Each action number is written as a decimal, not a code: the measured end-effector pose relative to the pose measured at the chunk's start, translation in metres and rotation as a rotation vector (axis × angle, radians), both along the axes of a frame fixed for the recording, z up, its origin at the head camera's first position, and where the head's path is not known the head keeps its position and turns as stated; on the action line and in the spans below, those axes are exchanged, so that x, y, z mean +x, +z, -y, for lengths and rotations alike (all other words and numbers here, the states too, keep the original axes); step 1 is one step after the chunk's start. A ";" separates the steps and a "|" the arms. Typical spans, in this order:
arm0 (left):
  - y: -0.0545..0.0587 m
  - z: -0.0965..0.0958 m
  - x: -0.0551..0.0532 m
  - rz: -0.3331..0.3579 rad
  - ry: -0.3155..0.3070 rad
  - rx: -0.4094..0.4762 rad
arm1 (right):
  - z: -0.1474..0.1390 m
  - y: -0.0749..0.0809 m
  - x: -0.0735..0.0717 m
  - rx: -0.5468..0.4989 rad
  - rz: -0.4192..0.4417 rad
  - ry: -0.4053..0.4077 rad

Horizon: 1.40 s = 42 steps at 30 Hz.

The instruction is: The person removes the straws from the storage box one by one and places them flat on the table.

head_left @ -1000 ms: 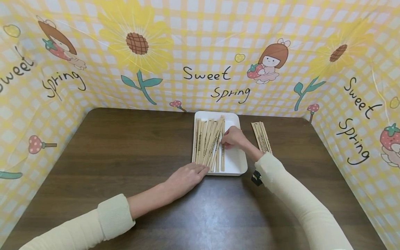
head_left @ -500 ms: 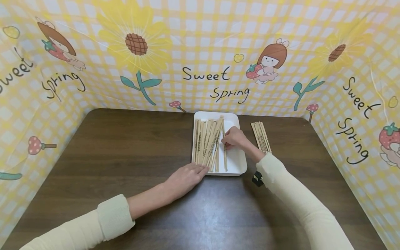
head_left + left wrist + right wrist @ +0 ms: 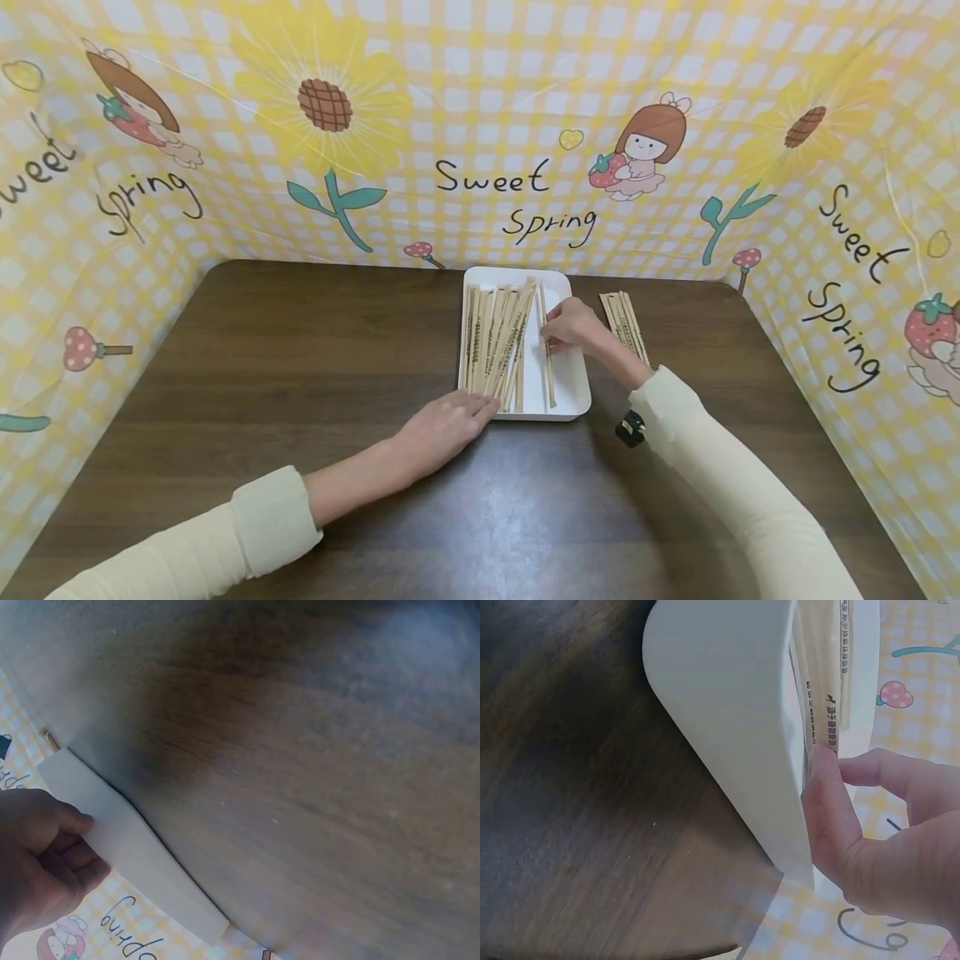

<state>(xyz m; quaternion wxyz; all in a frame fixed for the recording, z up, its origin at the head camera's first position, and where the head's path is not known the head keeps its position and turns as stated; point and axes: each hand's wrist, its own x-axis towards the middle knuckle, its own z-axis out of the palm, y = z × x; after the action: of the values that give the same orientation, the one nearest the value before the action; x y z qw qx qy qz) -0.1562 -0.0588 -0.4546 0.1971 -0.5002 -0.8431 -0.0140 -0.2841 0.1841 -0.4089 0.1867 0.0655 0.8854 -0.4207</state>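
A white tray lies near the table's far edge, holding several thin sticks in printed brown paper wrappers. The wrappers hide what the sticks are. My left hand holds the tray's near left corner, fingers over the rim; the left wrist view has its thumb against the tray wall. Inside the tray, my right hand pinches one paper-wrapped stick, apart from the pile on its left. In the right wrist view, the thumb and index finger meet at the printed wrapper.
A small bundle of similar wrapped sticks lies on the dark wood table, right of the tray and partly behind the right forearm. Yellow checked cloth walls the back and both sides. A black strap piece hangs under the right wrist.
My right hand has moved slightly right, drawing one paper-wrapped stick away from the pile across the tray floor. My left hand has stayed at the tray's corner.
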 end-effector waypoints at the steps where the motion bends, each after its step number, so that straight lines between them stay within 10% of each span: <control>1: 0.000 0.000 0.000 0.000 0.002 -0.001 | 0.000 0.001 0.000 -0.009 0.007 -0.001; 20: 0.000 0.000 -0.001 0.000 0.003 -0.006 | -0.028 0.023 0.008 -0.145 0.030 -0.006; 42: 0.001 0.000 0.000 0.020 -0.002 0.002 | -0.098 0.022 0.017 0.001 -0.008 0.002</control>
<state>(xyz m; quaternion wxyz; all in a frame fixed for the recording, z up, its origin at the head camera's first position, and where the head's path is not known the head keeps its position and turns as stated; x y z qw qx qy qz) -0.1565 -0.0589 -0.4534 0.1892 -0.5005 -0.8446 -0.0201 -0.2666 0.2819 -0.3866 0.1836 0.0629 0.8864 -0.4203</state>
